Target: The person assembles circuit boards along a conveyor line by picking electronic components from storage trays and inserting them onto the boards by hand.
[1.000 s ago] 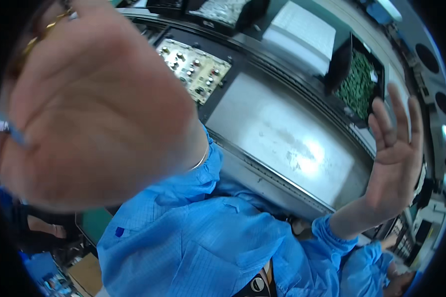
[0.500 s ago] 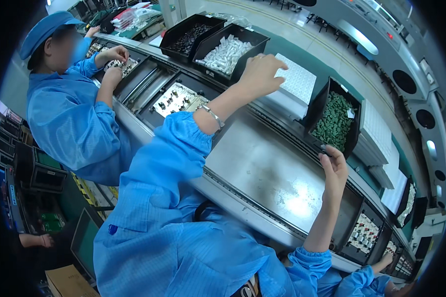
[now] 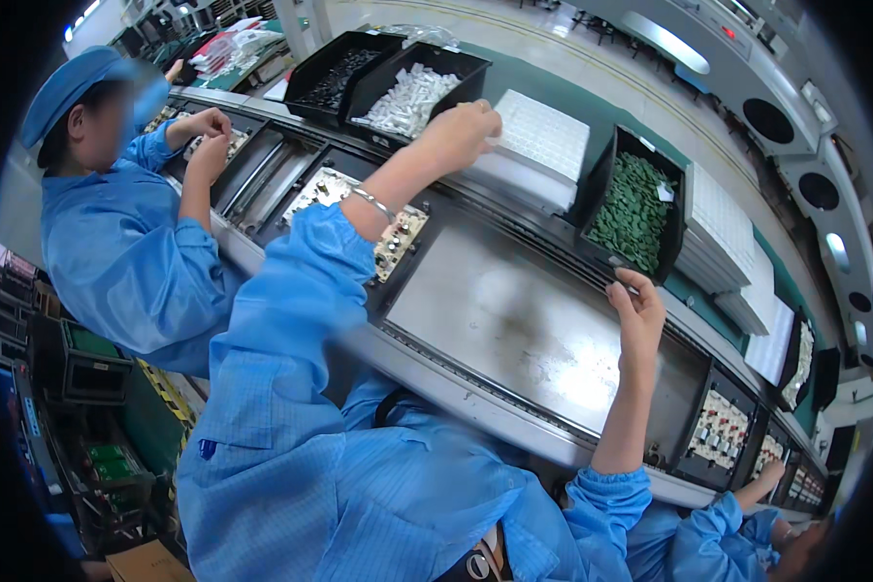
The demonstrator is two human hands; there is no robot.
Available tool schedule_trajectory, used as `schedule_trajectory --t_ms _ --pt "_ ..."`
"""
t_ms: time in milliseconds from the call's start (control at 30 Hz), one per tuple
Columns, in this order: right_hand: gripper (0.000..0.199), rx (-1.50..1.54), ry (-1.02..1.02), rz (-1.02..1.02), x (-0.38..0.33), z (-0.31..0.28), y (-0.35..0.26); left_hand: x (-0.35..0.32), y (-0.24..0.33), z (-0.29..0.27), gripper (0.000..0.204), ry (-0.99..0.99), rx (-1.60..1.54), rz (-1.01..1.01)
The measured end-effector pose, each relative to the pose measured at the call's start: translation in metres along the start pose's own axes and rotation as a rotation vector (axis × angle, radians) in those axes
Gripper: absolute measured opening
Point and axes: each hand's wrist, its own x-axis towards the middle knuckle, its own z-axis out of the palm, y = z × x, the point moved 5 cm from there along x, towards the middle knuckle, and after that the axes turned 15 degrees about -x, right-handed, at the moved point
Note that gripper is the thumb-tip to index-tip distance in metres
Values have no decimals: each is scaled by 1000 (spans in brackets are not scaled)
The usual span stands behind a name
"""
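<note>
My left hand [image 3: 456,137] reaches over the far side of the line, its fingers curled together beside a stack of white gridded foam trays [image 3: 538,136]. Whatever it may pinch is hidden. To its left is a black bin of small white tubular parts [image 3: 409,101]. My right hand [image 3: 640,315] is raised at the near edge of a black bin of green disc-shaped parts [image 3: 632,213]. Its thumb and forefinger come close together; anything between them is too small to make out. A circuit board with components [image 3: 398,244] lies partly behind my left wrist.
A bare metal plate [image 3: 495,301] lies on the conveyor before me. Another black bin [image 3: 335,82] holds dark parts at the far left. A co-worker [image 3: 126,223] handles parts at left; another person's hand [image 3: 768,477] is at lower right. More white trays [image 3: 723,233] stand right.
My left hand has drawn its spread fingers together and moved slightly left. My right hand stays near the green-parts bin, its fingers still bent. The whole view has shifted a little.
</note>
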Motion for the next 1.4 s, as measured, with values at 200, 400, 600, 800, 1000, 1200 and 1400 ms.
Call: schedule_trajectory --t_ms 200,400,600,800,1000,1200,1400 --pt "24 -103 153 -129 7 9 2 -23 7 -24 19 210 -91 203" --pt "23 -438 254 -301 36 36 -11 -120 35 -32 22 76 -315 -75" --pt "37 -909 235 -481 199 244 74 -241 -185 54 30 -62 -462 -284" --pt "39 -1043 224 -438 421 405 165 -211 -401 125 33 -56 -443 -278" --pt "23 -1152 186 -384 414 430 135 -208 -394 141 33 -3 -492 -360" --pt "18 -1079 245 -412 444 412 126 -157 -388 142 30 -25 -579 -295" --pt "19 -1135 273 -285 434 418 70 -146 -354 108 28 -163 -899 -219"
